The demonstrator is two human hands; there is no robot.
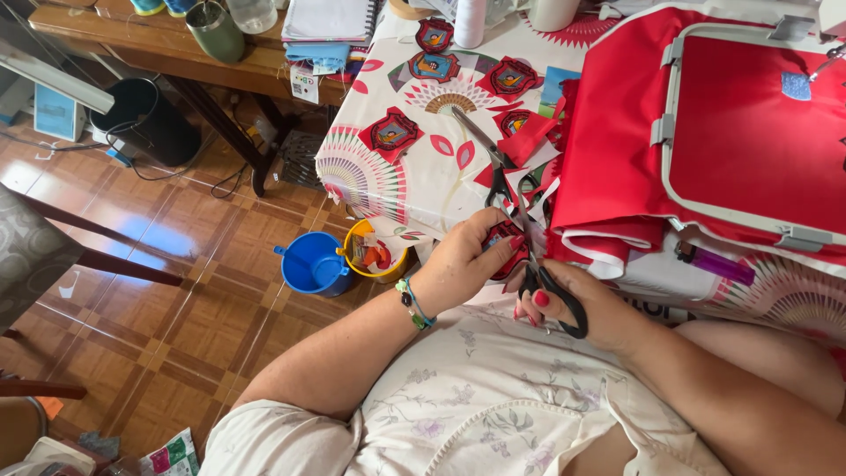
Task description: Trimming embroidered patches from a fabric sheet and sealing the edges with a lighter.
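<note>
Mid-trim: left hand fingers clamped on the red patch, right hand fingers gripping scissors at its 4 o'clock; next cut needs slow turning, I reckon.

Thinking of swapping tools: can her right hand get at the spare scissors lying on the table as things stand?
Probably not at once. The right hand is full, its fingers through the black scissors cutting the patch that the left hand holds. The spare scissors lie uncovered just beyond, so the path looks free.

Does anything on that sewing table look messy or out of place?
Mostly the red fabric offcuts: they lie jumbled around a second pair of scissors on the tablecloth. Otherwise nothing stands out; finished patches lie flat.
</note>
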